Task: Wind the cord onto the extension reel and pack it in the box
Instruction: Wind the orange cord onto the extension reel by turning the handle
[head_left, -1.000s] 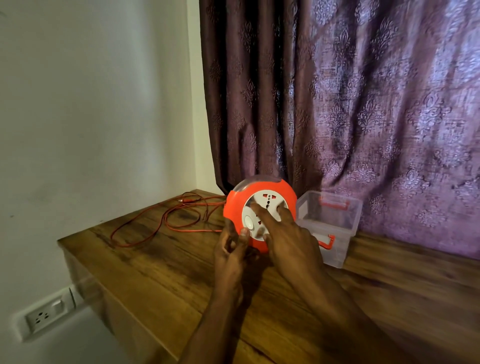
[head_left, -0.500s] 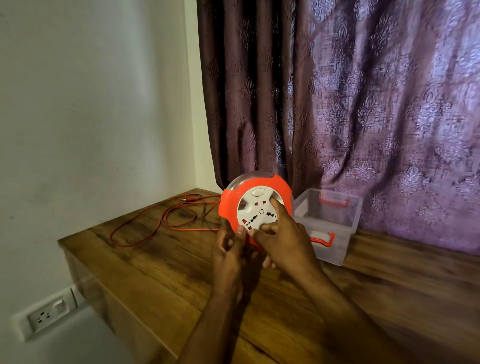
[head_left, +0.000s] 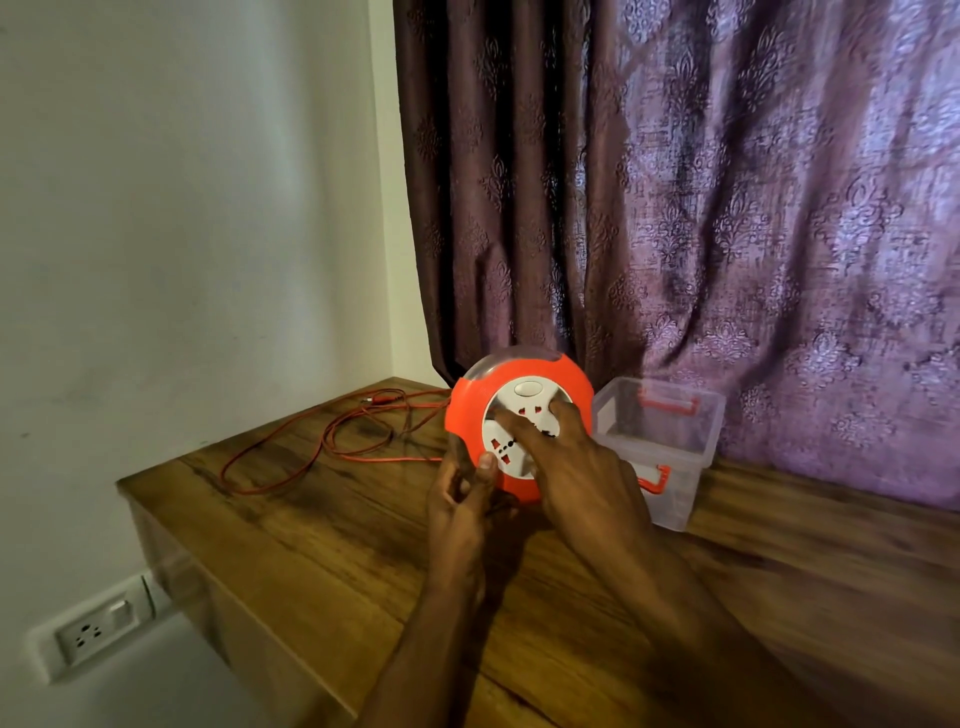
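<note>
An orange extension reel (head_left: 467, 410) with a white socket face stands on edge on the wooden table (head_left: 332, 561). My left hand (head_left: 460, 499) grips its lower left rim, thumb on the front. My right hand (head_left: 566, 462) lies across the white socket face with its fingers spread on it. A thin orange cord (head_left: 311, 447) lies in loose loops on the table to the left of the reel and runs in under my left hand. A clear plastic box (head_left: 670, 447) with orange latches stands open just right of the reel.
A dark patterned curtain (head_left: 675, 208) hangs behind the table. A white wall (head_left: 182, 234) borders the table's left side, with a wall socket (head_left: 98, 634) low down. The table's left edge drops off near the cord.
The white socket face has turned under my right hand, whose fingers shifted across it. The cord loops on the table have drawn in slightly. My left hand stays on the rim.
</note>
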